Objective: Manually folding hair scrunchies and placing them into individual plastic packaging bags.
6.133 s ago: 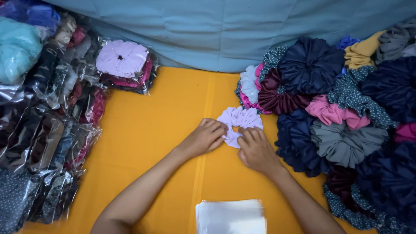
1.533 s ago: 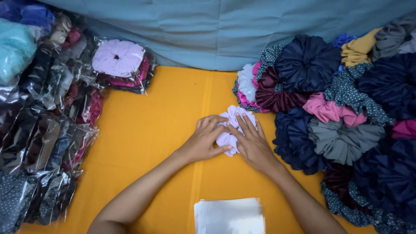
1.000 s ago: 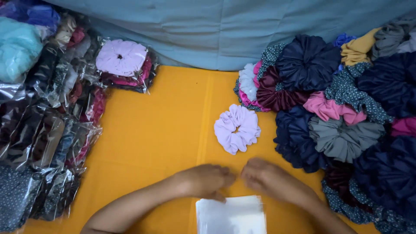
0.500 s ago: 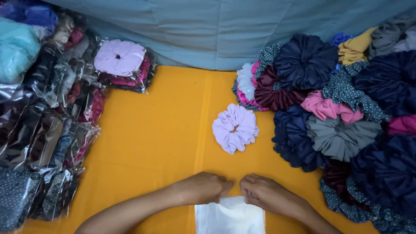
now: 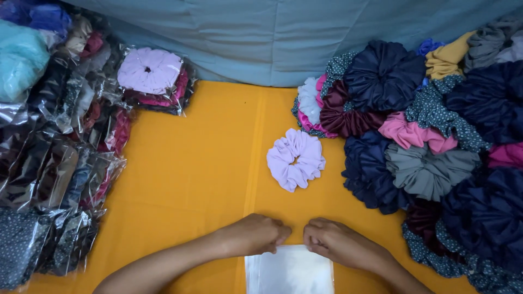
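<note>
A lilac scrunchie (image 5: 296, 159) lies alone on the orange cloth (image 5: 190, 179), with neither hand on it. Near the front edge sits a stack of clear plastic bags (image 5: 289, 272). My left hand (image 5: 256, 234) and my right hand (image 5: 332, 242) both rest on the stack's top edge, fingers curled and pinching at the top bag. The two hands are close together, fingertips a small gap apart.
A heap of loose scrunchies (image 5: 430, 136) in navy, maroon, pink, grey and mustard fills the right side. Bagged scrunchies (image 5: 60, 152) pile up on the left, with a bagged lilac one (image 5: 150, 71) on top. A teal cloth (image 5: 283, 32) hangs behind.
Both hands let go of the lilac scrunchie and pulled back toward me. They came down onto the stack of clear bags; the scrunchie stays where it was left.
</note>
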